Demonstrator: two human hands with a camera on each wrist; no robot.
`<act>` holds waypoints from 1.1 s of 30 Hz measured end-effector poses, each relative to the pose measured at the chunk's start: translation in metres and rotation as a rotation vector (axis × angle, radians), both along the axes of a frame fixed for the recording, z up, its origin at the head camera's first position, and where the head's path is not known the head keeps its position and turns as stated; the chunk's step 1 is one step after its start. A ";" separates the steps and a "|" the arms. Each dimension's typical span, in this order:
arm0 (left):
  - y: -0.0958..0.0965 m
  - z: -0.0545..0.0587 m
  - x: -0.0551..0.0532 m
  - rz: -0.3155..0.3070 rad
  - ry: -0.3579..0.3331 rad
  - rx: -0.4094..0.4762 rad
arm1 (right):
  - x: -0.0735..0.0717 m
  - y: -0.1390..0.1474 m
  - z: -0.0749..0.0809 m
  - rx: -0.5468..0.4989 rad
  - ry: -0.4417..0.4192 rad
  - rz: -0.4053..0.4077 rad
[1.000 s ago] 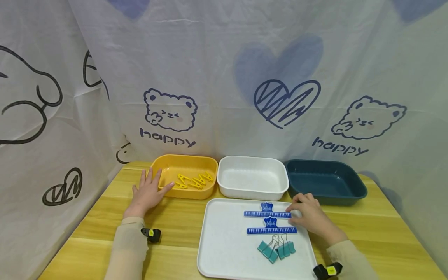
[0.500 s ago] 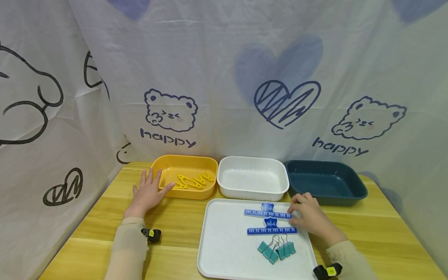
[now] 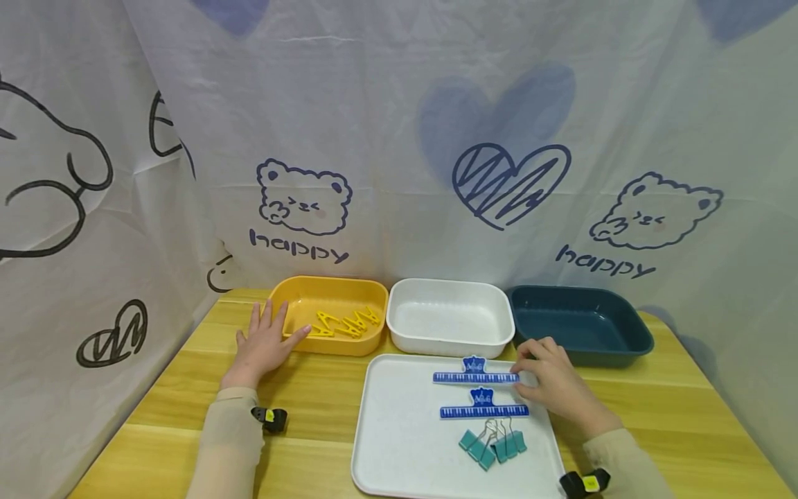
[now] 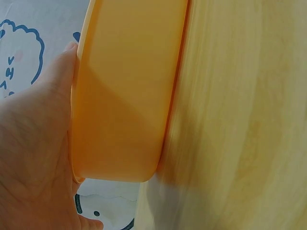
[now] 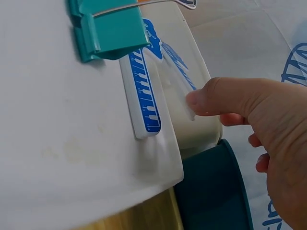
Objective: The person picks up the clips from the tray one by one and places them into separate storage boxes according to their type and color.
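My right hand (image 3: 551,378) pinches the right end of a blue and white clip with a piano-key print (image 3: 475,378), thumb and finger on its tip. In the right wrist view this clip (image 5: 180,69) stands tilted, raised above the white tray (image 5: 96,187). A second piano-key clip (image 3: 483,412) lies just in front of it on the tray. Nearer still are teal binder clips (image 3: 492,447) with wire handles. My left hand (image 3: 262,346) rests with spread fingers over the left front corner of the yellow bin (image 3: 337,283); the left wrist view shows the hand (image 4: 38,139) along its rim.
Several yellow clips (image 3: 349,324) lie in the yellow bin. A white bin (image 3: 450,346) and a dark teal bin (image 3: 580,353) stand to its right, behind the tray. A printed cloth (image 3: 399,229) hangs behind the wooden table (image 3: 305,443).
The far piano-key clip has lifted slightly and shifted a little away from the near one, with my right hand rising along with it. My left hand has stayed put.
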State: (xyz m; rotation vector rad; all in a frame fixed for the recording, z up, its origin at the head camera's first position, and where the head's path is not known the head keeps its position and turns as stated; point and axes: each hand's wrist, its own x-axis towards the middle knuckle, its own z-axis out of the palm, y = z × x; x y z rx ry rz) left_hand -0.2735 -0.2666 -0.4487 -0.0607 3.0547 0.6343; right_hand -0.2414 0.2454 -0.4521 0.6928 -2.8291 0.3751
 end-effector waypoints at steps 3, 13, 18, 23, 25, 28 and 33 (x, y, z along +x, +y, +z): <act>0.000 0.000 0.000 0.001 0.002 -0.001 | 0.001 0.001 0.001 -0.009 0.044 0.027; -0.001 -0.002 -0.002 -0.003 -0.003 -0.005 | 0.002 0.000 0.006 -0.047 0.199 0.078; -0.001 -0.002 -0.002 -0.003 -0.005 0.003 | 0.005 0.000 0.009 -0.073 0.252 0.093; -0.002 -0.002 -0.001 -0.004 0.000 -0.004 | 0.003 0.002 0.010 -0.114 0.354 0.147; -0.001 -0.001 -0.001 -0.003 0.004 -0.005 | 0.002 0.003 0.011 -0.135 0.392 0.177; -0.001 -0.001 0.000 0.000 0.007 -0.002 | 0.001 0.003 0.013 -0.156 0.434 0.201; -0.001 0.000 0.000 0.001 0.004 0.001 | -0.001 0.004 0.014 -0.189 0.463 0.213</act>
